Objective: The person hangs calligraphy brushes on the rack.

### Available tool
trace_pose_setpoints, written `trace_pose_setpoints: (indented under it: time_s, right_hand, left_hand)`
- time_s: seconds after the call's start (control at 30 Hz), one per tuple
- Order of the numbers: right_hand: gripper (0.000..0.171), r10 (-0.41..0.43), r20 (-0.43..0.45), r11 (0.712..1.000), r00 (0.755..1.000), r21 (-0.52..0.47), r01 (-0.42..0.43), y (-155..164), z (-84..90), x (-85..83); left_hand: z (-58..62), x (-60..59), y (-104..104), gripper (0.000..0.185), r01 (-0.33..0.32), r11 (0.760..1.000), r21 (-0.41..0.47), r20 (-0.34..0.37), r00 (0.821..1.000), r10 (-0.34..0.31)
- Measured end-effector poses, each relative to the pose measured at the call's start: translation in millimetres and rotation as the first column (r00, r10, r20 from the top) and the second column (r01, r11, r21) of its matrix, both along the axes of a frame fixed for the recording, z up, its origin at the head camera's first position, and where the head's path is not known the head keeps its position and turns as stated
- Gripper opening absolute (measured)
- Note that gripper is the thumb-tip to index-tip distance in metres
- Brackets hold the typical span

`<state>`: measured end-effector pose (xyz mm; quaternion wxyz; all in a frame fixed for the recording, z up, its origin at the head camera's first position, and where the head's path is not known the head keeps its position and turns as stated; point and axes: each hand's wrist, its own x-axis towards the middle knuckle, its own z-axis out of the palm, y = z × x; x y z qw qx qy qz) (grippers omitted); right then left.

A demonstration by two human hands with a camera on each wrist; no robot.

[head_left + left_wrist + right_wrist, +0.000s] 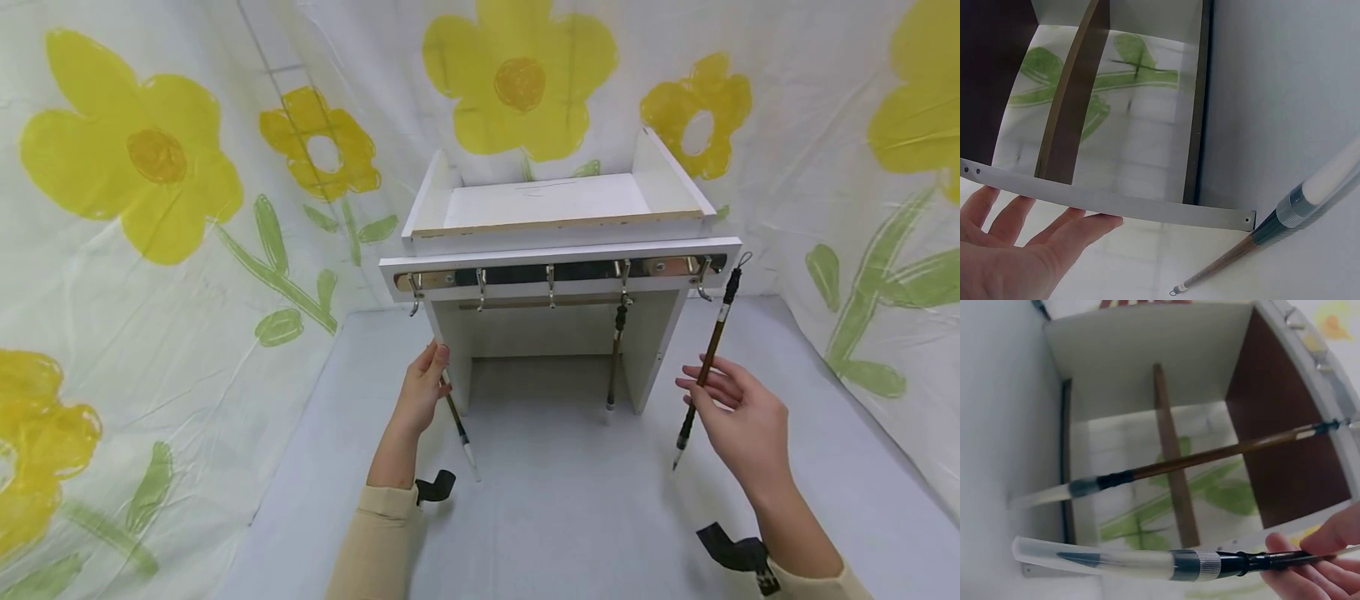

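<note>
Grey table surface (570,500) fills the lower centre of the head view; a white wooden rack (558,250) stands directly on it at upper centre, against the flowered backdrop.

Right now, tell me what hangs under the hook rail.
Under the hook rail one brush hangs free; the right hand holds a second brush looped at the end hook. The other hooks look bare.

Yellow-flower plastic sheeting (135,208), grey tabletop (570,500)
</note>
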<state>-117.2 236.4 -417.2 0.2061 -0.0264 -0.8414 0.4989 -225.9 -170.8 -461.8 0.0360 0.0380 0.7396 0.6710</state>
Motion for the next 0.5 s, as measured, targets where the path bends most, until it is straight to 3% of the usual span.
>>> trace_pose_setpoints:
  time_s: [0.5]
  right_hand:
    - [0.030, -0.026, -0.174, 0.999, 0.984, -0.045, 0.018, -17, 18.2, 17.2]
  left_hand:
    - [-0.8, 0.2, -2, 0.071, 0.005, 1.000, 0.011, 0.002, 1.000, -0.005]
